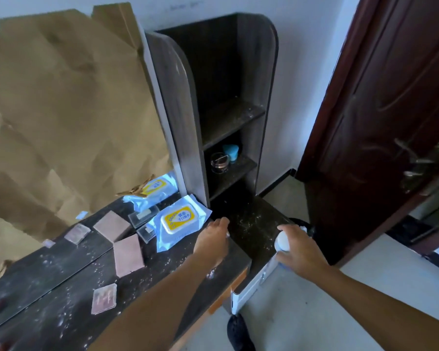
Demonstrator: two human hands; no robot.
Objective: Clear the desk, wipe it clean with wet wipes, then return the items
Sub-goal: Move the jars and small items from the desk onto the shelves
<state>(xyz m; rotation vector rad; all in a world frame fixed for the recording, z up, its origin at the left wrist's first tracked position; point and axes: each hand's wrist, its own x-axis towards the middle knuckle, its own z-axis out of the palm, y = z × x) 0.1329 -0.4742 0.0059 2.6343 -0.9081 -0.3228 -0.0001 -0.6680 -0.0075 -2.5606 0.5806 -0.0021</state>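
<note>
Two bare forearms enter from the bottom edge over the dusty desk [61,323]. The left hand [213,239] hovers palm-down just right of the wet wipes pack [179,221] and is nearer to it than the right hand. The pack's long axis runs diagonally away toward the shelf unit [178,97]. Its fingers droop over a small pale thing [227,234]; whether they pinch it cannot be told. The right hand [302,254] grips a white bottle [282,241] at the desk's right end.
</note>
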